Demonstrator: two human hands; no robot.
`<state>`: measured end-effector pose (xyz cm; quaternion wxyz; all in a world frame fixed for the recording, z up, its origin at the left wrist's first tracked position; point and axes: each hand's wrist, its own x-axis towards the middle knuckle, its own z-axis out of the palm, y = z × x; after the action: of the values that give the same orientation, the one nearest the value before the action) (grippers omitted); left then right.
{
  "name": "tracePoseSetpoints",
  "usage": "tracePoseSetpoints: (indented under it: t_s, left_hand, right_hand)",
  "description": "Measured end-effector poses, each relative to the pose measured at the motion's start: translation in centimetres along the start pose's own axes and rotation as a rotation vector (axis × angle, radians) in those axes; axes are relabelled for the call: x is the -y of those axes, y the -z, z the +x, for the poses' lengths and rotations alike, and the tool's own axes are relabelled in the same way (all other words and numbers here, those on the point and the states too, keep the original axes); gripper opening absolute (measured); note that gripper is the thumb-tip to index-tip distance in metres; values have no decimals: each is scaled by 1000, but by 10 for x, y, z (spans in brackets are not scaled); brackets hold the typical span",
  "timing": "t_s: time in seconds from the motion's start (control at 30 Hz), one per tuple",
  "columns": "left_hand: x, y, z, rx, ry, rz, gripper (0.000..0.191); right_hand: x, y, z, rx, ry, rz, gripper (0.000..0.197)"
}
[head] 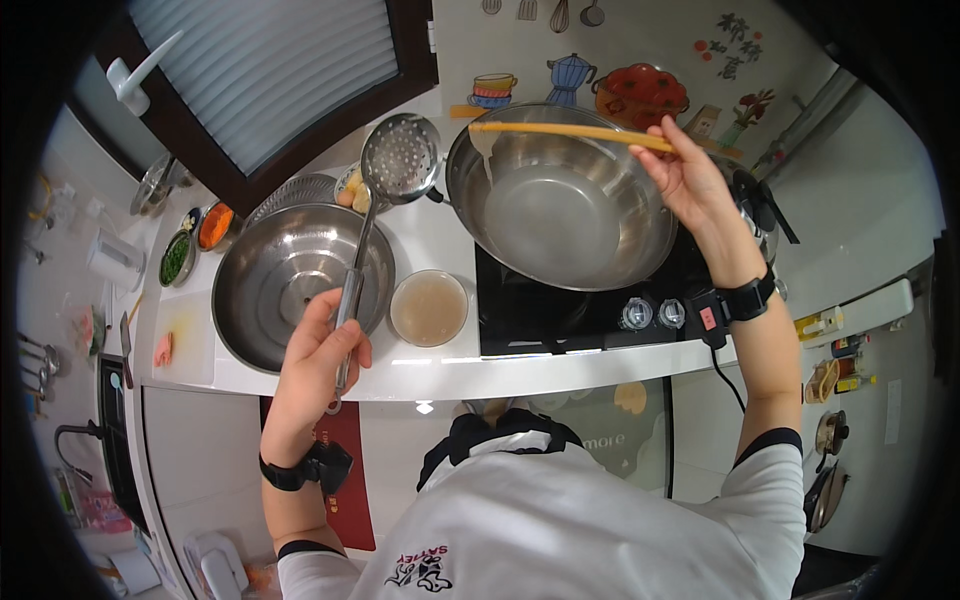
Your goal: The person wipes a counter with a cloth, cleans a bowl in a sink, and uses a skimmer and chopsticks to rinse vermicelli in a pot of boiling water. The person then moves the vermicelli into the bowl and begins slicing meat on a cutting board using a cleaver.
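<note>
My left hand grips the handle of a metal skimmer, whose perforated bowl is raised beside the wok. In my right hand is a pair of wooden chopsticks, held level above the far part of a wide steel wok. A pale, translucent strip hangs from the chopstick tips. Cloudy liquid covers the wok's bottom. Left of the wok, a large steel basin stands partly behind my left hand and the skimmer. A bowl of cloudy beige liquid sits between them.
The wok rests on a black cooktop with two knobs. Leftward are bowls of chopped greens and orange shreds, a cutting board with a pink piece, and a knife. A dark-framed window juts over the counter.
</note>
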<state>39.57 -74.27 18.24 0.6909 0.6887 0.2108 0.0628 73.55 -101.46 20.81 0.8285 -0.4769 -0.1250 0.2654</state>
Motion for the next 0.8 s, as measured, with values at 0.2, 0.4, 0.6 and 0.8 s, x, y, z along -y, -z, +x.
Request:
tracePoseSetpoints:
  t_s: [0.2,0.4,0.6,0.8]
  left_hand:
    - [-5,23,-3,-21,-17,-11,31]
    - [2,43,-11,-73,-59,-41,30]
    - [1,43,-9,-60,-35,-57,30]
    - [-10,33,1,36,-28,-40,32]
  right_hand:
    - [12,-50,-31,59,204,-223,35]
    - [-62,-97,-62,113,274,-617,30]
    - [-148,-115,-73,435,390,-1115,19]
    - [-105,-113,-87,352,429,-1047,14]
